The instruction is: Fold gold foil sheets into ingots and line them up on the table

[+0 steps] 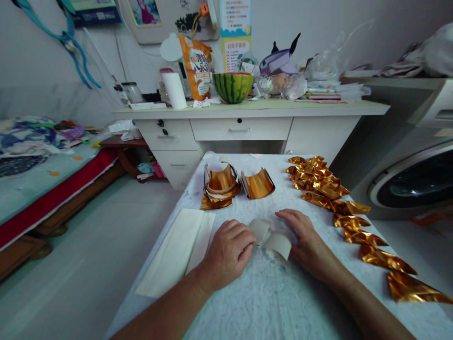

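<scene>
Between my hands, low over the cloth-covered table (247, 288), is a curled piece of pale paper (279, 243), bent into two arched parts. My left hand (230, 250) has its fingers closed on the paper's left edge. Beside the right edge, my right hand (304, 236) has its fingers stretched out and apart; its thumb is partly hidden. Beyond the hands lie a curved stack of gold foil paper (221, 184) and a smaller curved gold stack (259, 184). Left of my left hand lie folded white sheets (173, 250).
Several folded gold foil pieces (387, 257) line the table's right side. Behind stands a white desk (244, 127) holding a cut watermelon (232, 87), an orange pouch (198, 68) and a paper roll (174, 90). A washing machine (417, 170) is at right, a bed (53, 179) at left.
</scene>
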### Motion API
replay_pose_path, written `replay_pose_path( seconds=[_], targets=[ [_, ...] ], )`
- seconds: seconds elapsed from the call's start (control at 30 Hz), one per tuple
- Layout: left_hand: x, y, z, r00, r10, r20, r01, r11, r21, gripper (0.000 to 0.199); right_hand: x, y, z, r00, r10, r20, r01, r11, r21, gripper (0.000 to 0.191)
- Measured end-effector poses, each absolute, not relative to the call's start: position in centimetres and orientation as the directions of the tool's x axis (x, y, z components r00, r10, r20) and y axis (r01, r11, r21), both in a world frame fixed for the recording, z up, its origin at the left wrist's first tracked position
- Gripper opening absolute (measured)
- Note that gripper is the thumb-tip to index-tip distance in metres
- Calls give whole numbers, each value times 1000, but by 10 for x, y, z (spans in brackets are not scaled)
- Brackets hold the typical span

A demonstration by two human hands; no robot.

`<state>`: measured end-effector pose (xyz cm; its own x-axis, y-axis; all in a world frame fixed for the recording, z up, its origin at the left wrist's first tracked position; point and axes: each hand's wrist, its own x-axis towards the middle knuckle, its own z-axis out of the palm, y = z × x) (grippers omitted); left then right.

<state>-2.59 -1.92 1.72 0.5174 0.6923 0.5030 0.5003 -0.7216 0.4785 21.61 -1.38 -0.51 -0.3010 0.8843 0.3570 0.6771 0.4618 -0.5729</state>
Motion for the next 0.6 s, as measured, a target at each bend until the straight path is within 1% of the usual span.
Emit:
replay_pose_path(
  seconds=[0.07,0.13,0.2,0.27,0.33,0.43,0.6],
  targets=[
    [-26,-20,18,535,681,500,486,-732,477,13,216,-12,-8,-322,871,372,647,489,-586,57],
    [-26,-20,18,548,668,503,470,-744,475,13,215,-12,-10,-348,851,394,623,524,-580,45],
    [-26,-19,18,543,661,517,467,-750,468,15,215,-12,-9,-375,819,435,602,572,-557,31],
    [-26,-18,17,516,667,537,485,-745,458,17,215,-12,-7,-394,781,485,587,620,-521,25],
    [-25,-17,16,481,682,551,517,-728,450,19,216,-12,-4,-410,751,518,582,653,-485,24],
    [-24,-14,14,455,703,546,570,-701,428,22,214,-15,1,-435,732,524,584,672,-455,24],
    [-25,-11,13,467,747,474,660,-651,375,25,208,-21,9,-500,741,448,587,671,-453,25]
  ],
)
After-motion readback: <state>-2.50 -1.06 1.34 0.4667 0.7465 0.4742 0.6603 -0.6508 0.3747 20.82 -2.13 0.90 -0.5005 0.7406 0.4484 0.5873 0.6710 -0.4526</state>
